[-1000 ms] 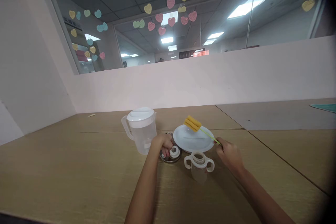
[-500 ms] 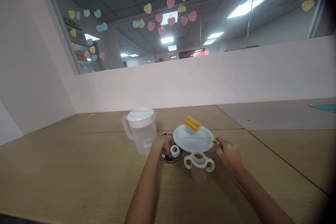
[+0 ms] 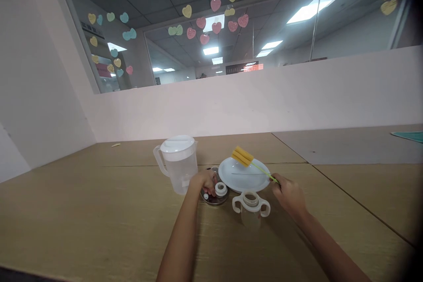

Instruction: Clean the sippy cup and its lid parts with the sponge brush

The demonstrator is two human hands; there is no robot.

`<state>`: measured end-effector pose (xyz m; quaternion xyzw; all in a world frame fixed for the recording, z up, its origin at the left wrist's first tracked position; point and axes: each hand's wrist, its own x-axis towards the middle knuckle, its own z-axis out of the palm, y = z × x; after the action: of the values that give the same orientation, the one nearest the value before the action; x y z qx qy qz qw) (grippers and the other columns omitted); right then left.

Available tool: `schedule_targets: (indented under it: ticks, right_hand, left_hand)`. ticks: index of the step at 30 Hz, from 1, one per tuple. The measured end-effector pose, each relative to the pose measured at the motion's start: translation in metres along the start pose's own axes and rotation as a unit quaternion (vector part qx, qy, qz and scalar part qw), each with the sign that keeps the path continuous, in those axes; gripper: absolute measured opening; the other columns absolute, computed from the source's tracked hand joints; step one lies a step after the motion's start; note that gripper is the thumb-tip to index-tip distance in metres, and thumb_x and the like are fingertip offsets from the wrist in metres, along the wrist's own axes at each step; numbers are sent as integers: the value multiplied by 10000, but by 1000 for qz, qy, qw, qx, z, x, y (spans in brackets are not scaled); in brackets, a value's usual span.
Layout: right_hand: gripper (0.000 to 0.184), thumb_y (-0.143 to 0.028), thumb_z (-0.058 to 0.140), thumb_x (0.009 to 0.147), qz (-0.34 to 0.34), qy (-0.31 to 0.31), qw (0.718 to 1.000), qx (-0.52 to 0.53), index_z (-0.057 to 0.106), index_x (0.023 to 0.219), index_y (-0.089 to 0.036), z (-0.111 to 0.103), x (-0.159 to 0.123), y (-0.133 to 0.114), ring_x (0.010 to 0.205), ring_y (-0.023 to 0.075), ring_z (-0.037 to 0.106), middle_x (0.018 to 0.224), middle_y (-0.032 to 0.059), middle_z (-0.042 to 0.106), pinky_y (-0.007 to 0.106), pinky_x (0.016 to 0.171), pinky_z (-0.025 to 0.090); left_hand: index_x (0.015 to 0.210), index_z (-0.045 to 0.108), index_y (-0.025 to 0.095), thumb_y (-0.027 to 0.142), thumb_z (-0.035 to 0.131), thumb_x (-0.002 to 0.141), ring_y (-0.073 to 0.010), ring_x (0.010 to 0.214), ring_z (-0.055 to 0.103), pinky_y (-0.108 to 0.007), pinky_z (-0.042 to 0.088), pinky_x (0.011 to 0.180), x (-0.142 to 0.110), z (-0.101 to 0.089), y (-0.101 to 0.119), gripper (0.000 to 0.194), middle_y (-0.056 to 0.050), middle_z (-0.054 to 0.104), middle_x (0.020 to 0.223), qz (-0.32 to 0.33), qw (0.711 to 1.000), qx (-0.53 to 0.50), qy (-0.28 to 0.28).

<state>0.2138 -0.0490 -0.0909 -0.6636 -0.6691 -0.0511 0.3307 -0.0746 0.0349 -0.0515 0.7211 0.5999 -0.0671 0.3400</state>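
Nearest: two bare forearms are reaching in over the wooden tabletop [image 3: 132, 229]. The two-handled bottle [image 3: 251, 217] is standing upright and uncapped between them, its open mouth facing up, its clear body showing below a white handle ring.

Left hand [image 3: 205, 180]: hovering low over the round metal tray [image 3: 214, 203], fingers curling downward into it; contact with the parts there is partly hidden, and whether anything is being gripped, cannot tell. A white ring cap [image 3: 220, 189] is lying in the tray just beside the fingertips; a small white piece [image 3: 206, 196] is lying near the tray's near left rim.

Right hand [image 3: 289, 194]: closing around the green stem of the sponge brush [image 3: 242, 156], to the right of the bottle. The stem is slanting up and leftward over the white plate [image 3: 243, 180]; the yellow sponge head is showing at the plate's far rim, contact unclear. The plate is sitting behind the bottle, right of the tray.

The clear lidded jug [image 3: 180, 169] is standing upright left of the tray, handle pointing left.

Farther: a teal cloth [image 3: 410, 136] is lying at the far right. Behind, a pale wall [image 3: 231, 101] is rising to a window [image 3: 274, 17], where heart-shaped notes [image 3: 216, 5] are sticking.
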Motion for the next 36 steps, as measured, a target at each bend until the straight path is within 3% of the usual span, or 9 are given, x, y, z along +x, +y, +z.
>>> schedule_targets:
  ticks: [5,15,21,25,30,36]
  right_hand:
    - [320,-100,380,743,3,-4,1000,7,644,911,-168,-2,-1,-1,643,155,584,803,67,699,230,534,268]
    - [333,-96,370,744,-3,2,1000,15,651,910,-166,1,0,1,637,156,594,807,73,704,236,539,277]
    - [332,-99,388,735,-2,13,1000,8,657,915,-172,2,0,2,634,159,594,804,71,706,239,535,274]
    - [330,-105,388,749,-1,10,1000,-5,659,925,-170,2,0,1,636,160,592,802,72,705,239,529,266]
    - [331,-107,378,759,0,-8,1000,2,656,928,-167,0,0,0,650,163,596,823,78,706,239,538,268]
    - [326,-103,389,747,2,-4,1000,7,656,917,-178,-1,-1,0,652,158,591,826,69,706,235,540,267]
  left_hand:
    - [1053,529,148,110,776,444,-156,626,652,-191,498,475,-6,-3,1,658,-59,712,830,6,1000,-17,9]
    - [1127,502,160,54,723,482,-169,720,665,-218,532,547,-8,-5,-1,690,-14,707,798,15,998,-65,-10]
    - [1112,508,149,136,787,438,-193,725,668,-240,535,549,-12,-3,3,730,-22,697,741,24,996,-81,-39]
    - [1097,524,158,217,824,404,-198,761,663,-236,535,550,-16,-3,7,758,-43,693,828,50,994,-84,-39]
    - [1031,573,172,245,827,401,-191,811,645,-226,536,558,-17,-1,13,683,-47,663,957,90,992,-80,-26]
    - [907,595,135,106,739,471,-149,641,629,-259,542,541,-11,8,18,461,-30,658,809,73,993,-85,-45]
